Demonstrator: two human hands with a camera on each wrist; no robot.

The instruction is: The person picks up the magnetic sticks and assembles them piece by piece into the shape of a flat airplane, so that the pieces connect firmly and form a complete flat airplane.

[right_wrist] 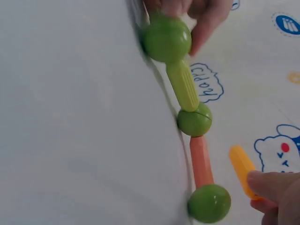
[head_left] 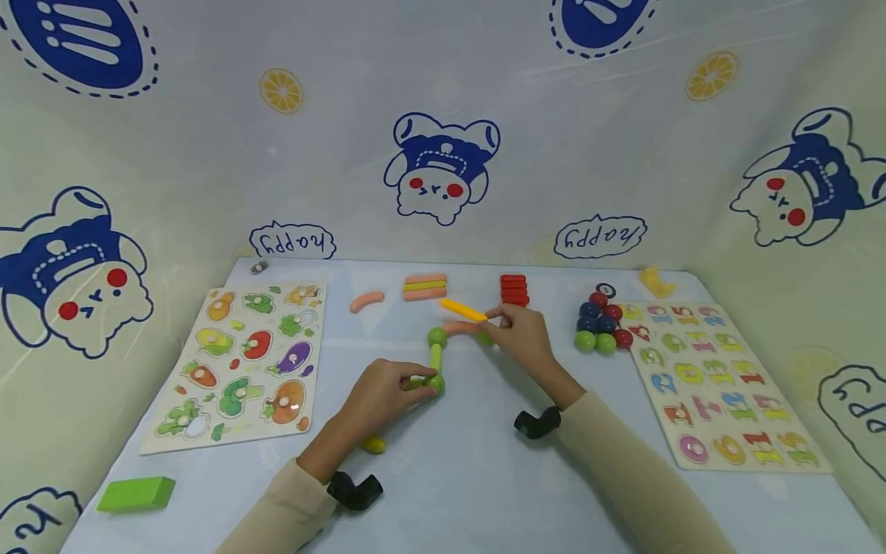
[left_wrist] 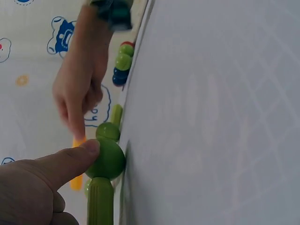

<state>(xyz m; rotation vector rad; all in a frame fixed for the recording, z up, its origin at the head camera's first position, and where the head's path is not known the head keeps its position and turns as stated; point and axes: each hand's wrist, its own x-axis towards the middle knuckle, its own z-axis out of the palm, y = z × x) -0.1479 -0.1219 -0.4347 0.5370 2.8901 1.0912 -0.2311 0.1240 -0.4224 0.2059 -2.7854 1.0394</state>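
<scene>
My left hand (head_left: 388, 388) pinches a green ball (head_left: 435, 383) at the near end of a linked shape on the table. From this ball a light green rod (right_wrist: 183, 86) runs to a second green ball (head_left: 437, 336). There a salmon-pink rod (right_wrist: 201, 159) turns off to a third green ball (right_wrist: 209, 203). Another green rod (left_wrist: 100, 201) joins the held ball near the left fingers. My right hand (head_left: 522, 335) pinches a yellow-orange rod (head_left: 462, 309) by one end, above the pink rod, its other end free.
A vegetable puzzle board (head_left: 238, 365) lies left, a figure puzzle board (head_left: 720, 385) right. Red, blue and green balls (head_left: 601, 323) cluster beside it. Further back are red rods (head_left: 514, 290), stacked pink and yellow rods (head_left: 425, 287) and a curved pink piece (head_left: 366, 301). A green block (head_left: 136, 494) sits front left.
</scene>
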